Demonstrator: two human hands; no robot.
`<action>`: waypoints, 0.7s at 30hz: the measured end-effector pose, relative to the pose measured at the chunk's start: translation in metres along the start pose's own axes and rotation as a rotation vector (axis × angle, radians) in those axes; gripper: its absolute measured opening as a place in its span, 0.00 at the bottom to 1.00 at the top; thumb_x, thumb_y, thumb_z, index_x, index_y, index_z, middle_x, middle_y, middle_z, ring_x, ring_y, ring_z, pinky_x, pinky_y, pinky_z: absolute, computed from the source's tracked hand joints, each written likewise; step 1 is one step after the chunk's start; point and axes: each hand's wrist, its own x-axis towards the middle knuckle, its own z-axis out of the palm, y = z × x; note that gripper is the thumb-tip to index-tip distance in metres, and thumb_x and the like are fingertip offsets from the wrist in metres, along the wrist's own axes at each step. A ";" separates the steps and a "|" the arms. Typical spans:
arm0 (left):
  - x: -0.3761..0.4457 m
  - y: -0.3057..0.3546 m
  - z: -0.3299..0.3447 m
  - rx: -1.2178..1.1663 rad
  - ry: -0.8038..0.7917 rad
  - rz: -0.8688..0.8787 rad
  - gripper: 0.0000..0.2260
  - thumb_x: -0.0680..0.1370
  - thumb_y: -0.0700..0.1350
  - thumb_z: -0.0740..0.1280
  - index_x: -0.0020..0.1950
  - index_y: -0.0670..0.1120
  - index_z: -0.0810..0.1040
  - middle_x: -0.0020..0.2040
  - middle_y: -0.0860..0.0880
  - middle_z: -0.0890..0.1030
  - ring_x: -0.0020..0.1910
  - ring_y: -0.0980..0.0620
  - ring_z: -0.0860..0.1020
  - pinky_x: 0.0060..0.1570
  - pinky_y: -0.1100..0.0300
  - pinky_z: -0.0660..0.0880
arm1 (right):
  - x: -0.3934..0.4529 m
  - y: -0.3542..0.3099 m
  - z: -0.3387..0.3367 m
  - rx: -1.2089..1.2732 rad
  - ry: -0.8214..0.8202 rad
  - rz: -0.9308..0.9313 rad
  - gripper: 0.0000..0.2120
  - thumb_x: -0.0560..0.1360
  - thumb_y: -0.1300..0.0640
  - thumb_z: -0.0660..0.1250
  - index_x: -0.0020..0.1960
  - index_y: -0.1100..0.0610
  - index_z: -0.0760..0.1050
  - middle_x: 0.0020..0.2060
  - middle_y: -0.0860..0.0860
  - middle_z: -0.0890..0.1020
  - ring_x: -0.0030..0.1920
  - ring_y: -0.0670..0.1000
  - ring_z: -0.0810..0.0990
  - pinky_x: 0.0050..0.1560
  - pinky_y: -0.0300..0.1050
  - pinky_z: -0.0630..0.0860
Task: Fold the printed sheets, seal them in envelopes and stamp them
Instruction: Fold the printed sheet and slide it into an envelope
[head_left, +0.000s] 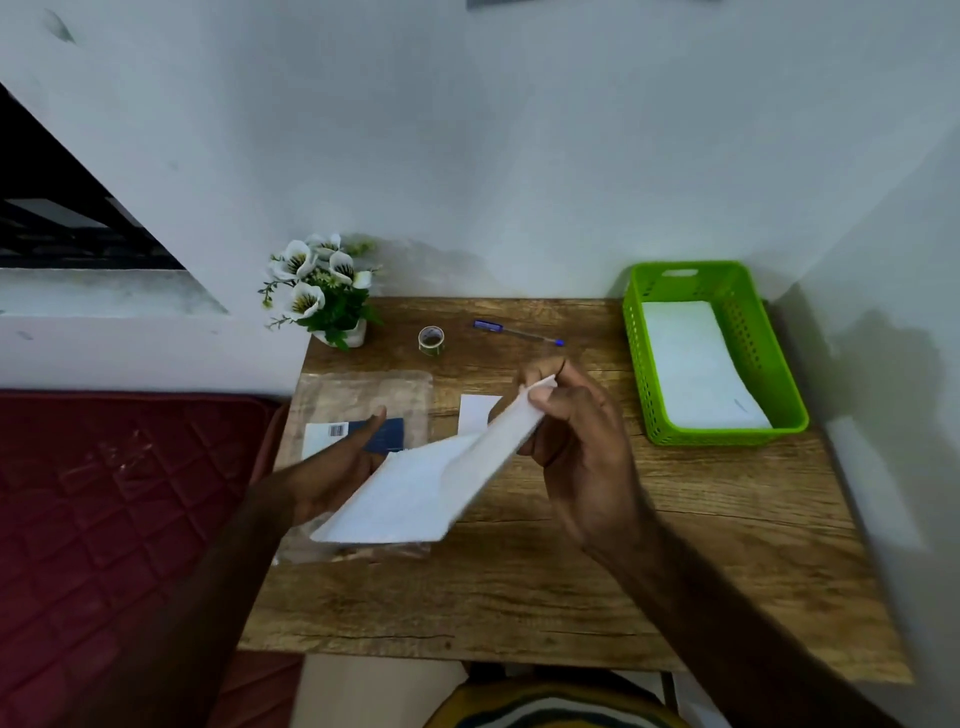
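the right hand (574, 431) pinched the far end of the white envelope (415, 483), held in the air over the middle of the wooden table (675, 519). the left hand (337, 462) lay spread under its near left side. with only one corner pinched, it looked likely to sag, crease or slip onto the plastic packet (358, 395) below.

Right hand (576, 441) pinching white envelope (426, 478), left hand (337, 467) beneath it, wooden table (623, 571), green basket (639, 364)

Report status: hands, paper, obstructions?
Right hand pinches white paper top corner; left hand supports it underneath. Paper held above table. Nothing obstructing.
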 end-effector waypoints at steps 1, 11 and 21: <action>-0.001 0.000 0.004 -0.018 -0.042 0.012 0.34 0.77 0.72 0.56 0.62 0.47 0.85 0.61 0.39 0.83 0.57 0.42 0.82 0.51 0.56 0.78 | -0.001 0.004 -0.007 -0.015 0.013 0.004 0.02 0.68 0.52 0.66 0.39 0.50 0.77 0.37 0.54 0.75 0.40 0.53 0.72 0.34 0.42 0.73; 0.021 0.006 0.003 -0.185 0.263 0.327 0.14 0.79 0.45 0.70 0.65 0.45 0.81 0.60 0.41 0.84 0.57 0.40 0.82 0.52 0.48 0.81 | -0.003 0.046 -0.059 -0.085 0.267 0.233 0.23 0.68 0.44 0.73 0.59 0.54 0.78 0.51 0.51 0.85 0.51 0.52 0.81 0.50 0.50 0.78; 0.037 0.023 -0.007 0.048 0.676 0.465 0.08 0.78 0.49 0.74 0.53 0.47 0.83 0.46 0.51 0.85 0.44 0.48 0.82 0.40 0.59 0.76 | -0.015 0.098 -0.087 -0.363 0.518 0.607 0.04 0.78 0.63 0.68 0.52 0.59 0.81 0.48 0.55 0.87 0.46 0.54 0.87 0.45 0.64 0.84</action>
